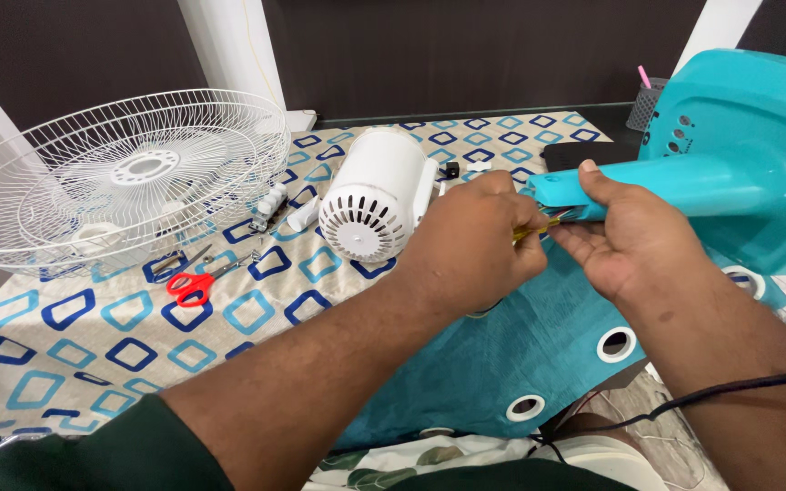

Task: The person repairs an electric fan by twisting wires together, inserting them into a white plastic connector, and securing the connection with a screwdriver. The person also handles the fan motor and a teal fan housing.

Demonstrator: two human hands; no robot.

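Turquoise fan stand (739, 155); mesh cup (645, 107) holds pink pen (645, 76).

The teal fan base (739, 145) on the right looks like smooth, glossy plastic with soft highlights. The white motor housing (377, 195) is smooth plastic too, slightly satin. Far left, the grille (111, 173) is thin white-coated wire. The scissors (195, 282) have glossy red plastic handles and bare metal blades. The patterned cloth (93, 355) is matt woven fabric; the near teal curtain (502, 355) is matt cloth with glossy white eyelets.
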